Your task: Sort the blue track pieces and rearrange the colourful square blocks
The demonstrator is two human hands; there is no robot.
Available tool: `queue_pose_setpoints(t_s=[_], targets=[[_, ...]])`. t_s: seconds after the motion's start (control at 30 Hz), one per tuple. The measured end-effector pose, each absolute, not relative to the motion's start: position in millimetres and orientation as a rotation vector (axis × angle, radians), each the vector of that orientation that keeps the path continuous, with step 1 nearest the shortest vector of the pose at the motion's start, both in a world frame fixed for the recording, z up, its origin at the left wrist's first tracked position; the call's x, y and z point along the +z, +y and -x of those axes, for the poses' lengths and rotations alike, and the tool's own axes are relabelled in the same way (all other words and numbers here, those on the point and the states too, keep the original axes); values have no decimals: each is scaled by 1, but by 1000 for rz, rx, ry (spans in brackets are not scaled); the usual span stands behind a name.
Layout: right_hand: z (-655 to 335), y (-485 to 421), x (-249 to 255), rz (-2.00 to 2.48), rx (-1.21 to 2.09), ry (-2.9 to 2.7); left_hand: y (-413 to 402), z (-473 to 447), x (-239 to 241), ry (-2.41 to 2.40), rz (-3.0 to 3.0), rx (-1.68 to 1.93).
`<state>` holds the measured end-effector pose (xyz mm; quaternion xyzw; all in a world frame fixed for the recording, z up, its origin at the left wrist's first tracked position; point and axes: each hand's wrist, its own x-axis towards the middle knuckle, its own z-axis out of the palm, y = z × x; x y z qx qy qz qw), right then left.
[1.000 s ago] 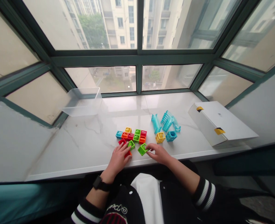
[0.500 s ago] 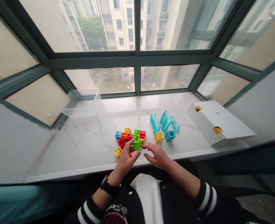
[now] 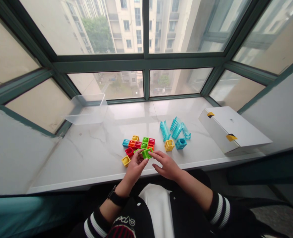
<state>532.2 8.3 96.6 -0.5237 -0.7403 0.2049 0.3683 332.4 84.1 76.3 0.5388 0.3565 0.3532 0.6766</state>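
The green open-framed plastic block (image 3: 146,153) is held just above the marble windowsill (image 3: 94,155), at the near edge of a flat group of coloured blocks (image 3: 138,142). It is squat and nearly cubic, with no clear long axis, and it sits tilted with one open face turned up and toward the window. The left hand (image 3: 135,168) has its fingers curled in against the block's left side, while the right hand (image 3: 167,166) reaches across with its index finger extended to the right side and its other fingers loosely parted. Coming from opposite sides, the hands seem placed to steady the block between them, though from this overhead view I cannot be sure how firmly either bears it. A yellow cube block (image 3: 125,161) and a red cube block (image 3: 129,151) lie just beyond the left hand.
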Motion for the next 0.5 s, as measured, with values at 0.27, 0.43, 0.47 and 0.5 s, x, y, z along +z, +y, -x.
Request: queue_pose_setpoints(t_s=[0.27,0.43,0.47,0.5], targets=[[-534,8,95,1376,497,-1923,82,-336,78,821,-1130,762],[-535,9,94,1373,509,-1820,77,-338,83,783,-970,747],[-534,10,93,1375,508,-1793,76,-339,84,765,-953,736],[-534,10,92,1374,504,-1774,74,-340,84,746,-942,720]])
